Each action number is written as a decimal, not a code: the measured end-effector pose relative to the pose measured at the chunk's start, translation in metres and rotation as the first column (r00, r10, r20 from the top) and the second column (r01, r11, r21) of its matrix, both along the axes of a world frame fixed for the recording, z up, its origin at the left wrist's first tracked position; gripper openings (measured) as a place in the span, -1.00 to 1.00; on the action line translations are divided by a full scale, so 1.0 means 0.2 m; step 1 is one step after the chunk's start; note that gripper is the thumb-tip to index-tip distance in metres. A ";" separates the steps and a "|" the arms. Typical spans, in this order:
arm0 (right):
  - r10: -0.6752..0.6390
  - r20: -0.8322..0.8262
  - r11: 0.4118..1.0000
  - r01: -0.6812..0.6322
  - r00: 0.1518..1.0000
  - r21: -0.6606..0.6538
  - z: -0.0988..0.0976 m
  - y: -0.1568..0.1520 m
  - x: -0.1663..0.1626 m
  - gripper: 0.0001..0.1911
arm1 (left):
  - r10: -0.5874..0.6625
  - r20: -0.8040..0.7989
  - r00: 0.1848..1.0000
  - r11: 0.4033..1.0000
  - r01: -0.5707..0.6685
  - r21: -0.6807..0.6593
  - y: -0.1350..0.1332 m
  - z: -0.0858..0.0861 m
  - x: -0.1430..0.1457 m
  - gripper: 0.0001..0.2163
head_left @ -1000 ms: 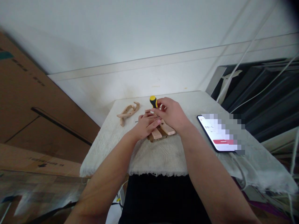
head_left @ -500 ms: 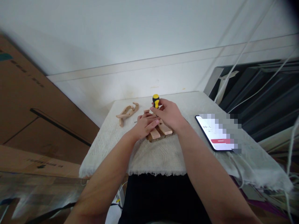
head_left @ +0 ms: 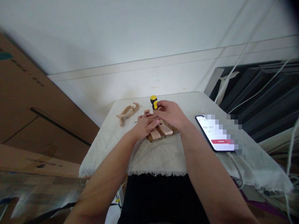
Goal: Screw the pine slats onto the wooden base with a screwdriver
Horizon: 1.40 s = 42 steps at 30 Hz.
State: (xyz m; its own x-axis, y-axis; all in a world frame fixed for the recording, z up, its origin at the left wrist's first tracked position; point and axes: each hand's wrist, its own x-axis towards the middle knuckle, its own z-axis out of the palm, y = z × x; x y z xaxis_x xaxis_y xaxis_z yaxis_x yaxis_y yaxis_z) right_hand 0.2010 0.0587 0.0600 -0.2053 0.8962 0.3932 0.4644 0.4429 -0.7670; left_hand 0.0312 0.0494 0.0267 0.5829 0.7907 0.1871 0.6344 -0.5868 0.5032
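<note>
My right hand [head_left: 171, 112] has its fingers closed round the stubby yellow-and-black handle of a screwdriver [head_left: 154, 102]. The screwdriver stands nearly upright with its top leaning left; its tip is hidden behind my fingers. My left hand [head_left: 145, 125] presses on a pale wooden hook [head_left: 165, 128] with prongs, gripping it against a darker wooden board [head_left: 175, 130]. The board lies on the cloth. Beside my left fingers a thin metal thing [head_left: 135, 122], perhaps a screw, pokes out. A second wooden hook [head_left: 128, 112] lies apart, to the left of my hands.
A white fringed cloth [head_left: 107, 146] covers the small table, which stands against the white wall [head_left: 130, 40]. On the right lies a phone [head_left: 211, 132] with a lit timer and a cable. Large cardboard [head_left: 35, 93] leans at left; dark panels [head_left: 261, 84] and white cables are at right.
The screwdriver handle has turned and shifted slightly left, now leaning left. My right hand has rolled and moved a little right, while my left hand stays in place.
</note>
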 end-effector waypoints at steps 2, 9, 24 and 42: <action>-0.075 0.014 0.997 0.075 0.997 0.032 -0.01 0.00 0.00 -0.79 | 0.004 -0.002 1.000 1.000 -0.004 -0.004 0.00 0.00 0.00 -0.52; -0.016 -0.146 0.999 0.022 0.989 0.042 -0.03 0.01 -0.03 -0.71 | 0.006 -0.017 1.000 1.000 -0.006 0.007 0.00 0.00 0.01 -0.50; -0.017 -0.128 0.999 0.011 0.992 -0.051 -0.01 0.01 0.00 -0.73 | 0.013 0.006 1.000 1.000 -0.013 -0.003 0.01 -0.01 0.00 -0.50; 0.194 -0.265 0.971 -0.224 0.945 -0.088 -0.01 -0.01 -0.02 -0.65 | 0.007 0.003 1.000 1.000 -0.007 -0.022 0.00 0.00 0.01 -0.44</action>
